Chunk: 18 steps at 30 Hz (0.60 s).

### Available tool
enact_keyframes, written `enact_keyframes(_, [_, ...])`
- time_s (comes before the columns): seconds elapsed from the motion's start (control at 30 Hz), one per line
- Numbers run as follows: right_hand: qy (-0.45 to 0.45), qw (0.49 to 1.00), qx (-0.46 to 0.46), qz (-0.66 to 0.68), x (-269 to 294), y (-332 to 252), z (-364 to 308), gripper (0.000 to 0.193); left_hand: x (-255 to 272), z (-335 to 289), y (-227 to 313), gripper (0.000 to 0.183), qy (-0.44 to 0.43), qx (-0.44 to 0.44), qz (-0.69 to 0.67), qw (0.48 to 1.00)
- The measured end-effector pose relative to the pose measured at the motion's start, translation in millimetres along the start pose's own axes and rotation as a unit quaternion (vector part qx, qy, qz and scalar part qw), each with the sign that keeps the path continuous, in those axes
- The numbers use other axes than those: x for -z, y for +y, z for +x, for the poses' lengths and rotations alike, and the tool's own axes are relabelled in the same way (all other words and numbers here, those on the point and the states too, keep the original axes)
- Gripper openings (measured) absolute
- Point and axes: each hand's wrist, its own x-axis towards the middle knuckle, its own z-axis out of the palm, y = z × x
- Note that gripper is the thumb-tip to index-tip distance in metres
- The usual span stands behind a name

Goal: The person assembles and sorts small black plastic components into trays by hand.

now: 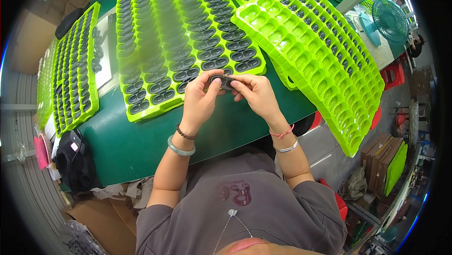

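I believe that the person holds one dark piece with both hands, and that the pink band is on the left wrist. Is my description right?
Not entirely: the wrist is wrong. The head view shows the pink band on the right wrist. The dark piece is indeed held by both the left hand and right hand.

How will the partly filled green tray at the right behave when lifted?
The green tray is probably light and slightly bendy: its cups look thin. Pushed outward, it might tip, because its near corner juts past the table. Tilted, it could spill the black pieces, which sit in open cups.
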Motion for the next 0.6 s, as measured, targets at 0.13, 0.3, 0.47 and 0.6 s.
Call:
enact_keyframes(0.13, [-0.005, 0.999, -0.004, -0.048, 1.8, -1.1, 0.1, 0.017, 0.6, -2.3, 0.9, 0.022, -0.011, 0.01, 0.037, 0.999])
enact_keyframes(0.3, [0.005, 0.998, 0.009, -0.063, 2.0, -5.7, -1.4, 0.017, 6.6, -2.5, 5.4, 0.024, -0.025, 0.02, 0.093, 0.995])
enact_keyframes(0.47, [-0.001, 0.989, 0.023, -0.144, 0.6, -15.6, -1.3, 0.014, 9.8, -2.7, 2.5, 0.02, -0.01, 0.031, 0.085, 0.996])
enact_keyframes(0.6, [0.01, 0.974, 0.08, -0.212, -0.6, -6.2, 0.1, 0.012, 7.2, -3.4, 0.2, 0.018, 0.011, 0.009, 0.133, 0.991])
